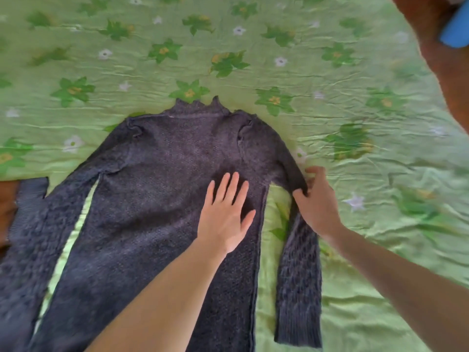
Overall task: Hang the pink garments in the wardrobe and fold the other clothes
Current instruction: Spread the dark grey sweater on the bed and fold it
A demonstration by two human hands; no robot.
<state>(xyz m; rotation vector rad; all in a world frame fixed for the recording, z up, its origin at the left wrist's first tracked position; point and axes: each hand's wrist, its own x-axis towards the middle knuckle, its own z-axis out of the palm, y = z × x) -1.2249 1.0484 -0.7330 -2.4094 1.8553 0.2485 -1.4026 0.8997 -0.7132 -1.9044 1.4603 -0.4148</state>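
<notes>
1. I am looking down at a dark grey knitted sweater that is lying flat on the bed, its collar pointing away from me and its hem running out of view at the bottom edge.
2. My left hand is lying flat on the chest part of the sweater, fingers straight and a little spread; this grip is wide and is holding nothing, only pressing on the knit.
3. My right hand is pinching the right sleeve near its upper part, with thumb and fingers curled round the fabric, so this grip is holding the sleeve.
4. Below the pinch, the right sleeve is hanging down parallel to the body, with a strip of sheet showing between them; its ribbed cuff is lying near the bottom of the view.
5. The left sleeve is lying beside the body on the other side, and its cuff is reaching the left edge of the bed, where something brown is showing.
6. The green flowered bedsheet is stretching wide beyond the collar and to the right of the sweater, wrinkled but open.
7. At the top right corner the bed edge is ending; a brown floor and a blue object, too blurred to identify, are showing there.
</notes>
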